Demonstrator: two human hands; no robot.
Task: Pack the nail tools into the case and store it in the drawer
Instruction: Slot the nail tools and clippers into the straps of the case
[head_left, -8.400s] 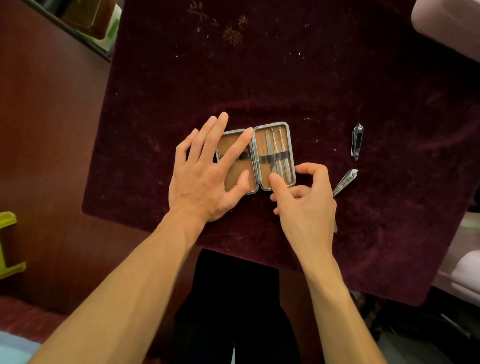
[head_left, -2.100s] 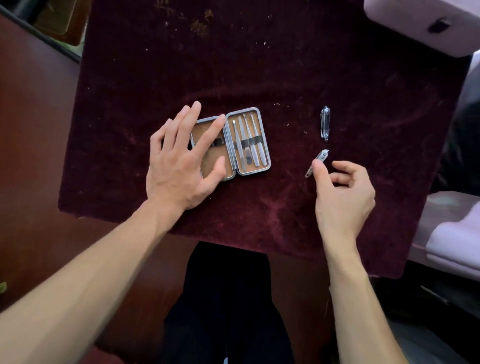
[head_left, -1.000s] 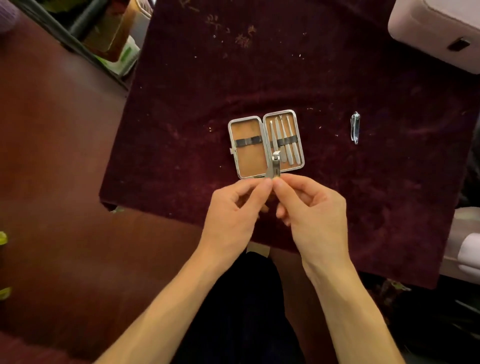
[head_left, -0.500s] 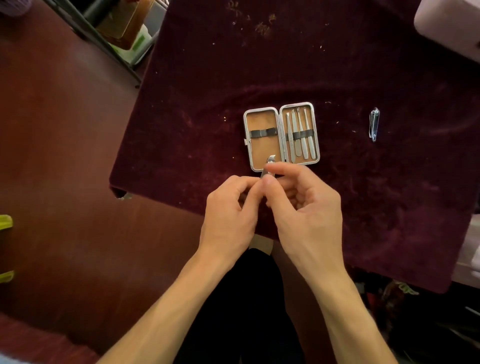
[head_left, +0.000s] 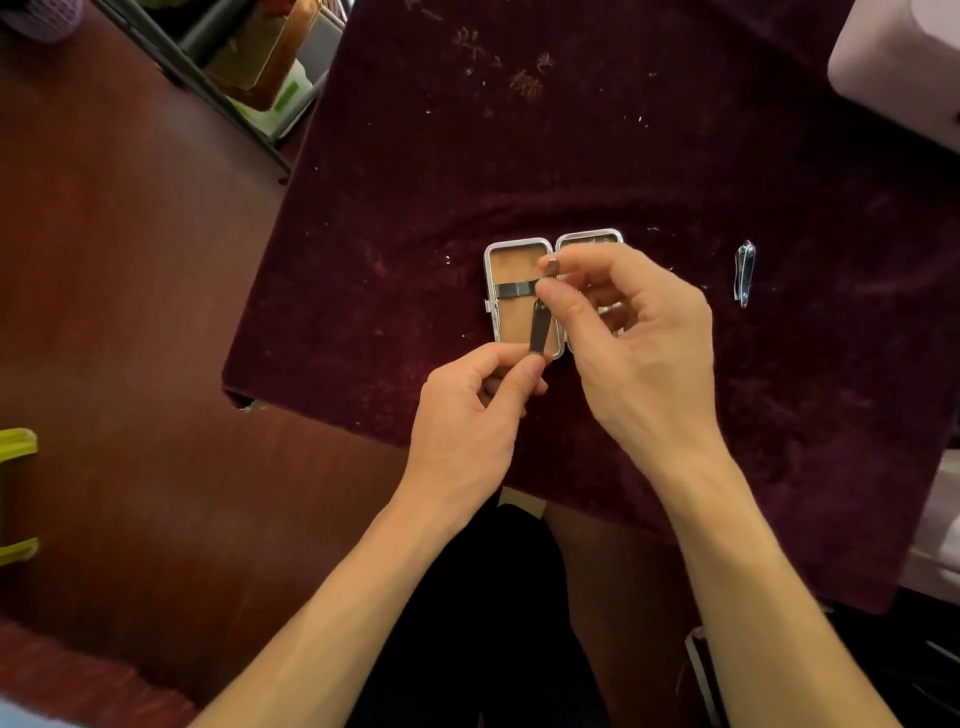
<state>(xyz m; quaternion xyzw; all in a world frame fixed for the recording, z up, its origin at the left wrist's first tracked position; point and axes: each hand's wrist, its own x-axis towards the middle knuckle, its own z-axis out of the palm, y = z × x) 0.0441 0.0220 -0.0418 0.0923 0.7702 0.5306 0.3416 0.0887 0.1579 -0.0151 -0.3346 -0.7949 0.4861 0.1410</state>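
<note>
Holding a folding nail clipper (head_left: 540, 327) between both hands, we hover it over the open case (head_left: 522, 296). Our left hand (head_left: 467, 415) pinches its lower end with thumb and forefinger; our right hand (head_left: 634, 353) grips the upper end, thumb pressed near the lever tip (head_left: 551, 266). The clipper hangs above the case's left half, crossing the black elastic strap (head_left: 511, 290). The right half is mostly hidden under our right hand, so we cannot tell its contents. The case lies flat on a dark maroon velvet cloth (head_left: 571, 156) covering the counter (head_left: 104, 312). A second small nail clipper (head_left: 744, 273) lies on the cloth, well apart to the right of the case. A pale box corner (head_left: 898, 67) sits at top right.
</note>
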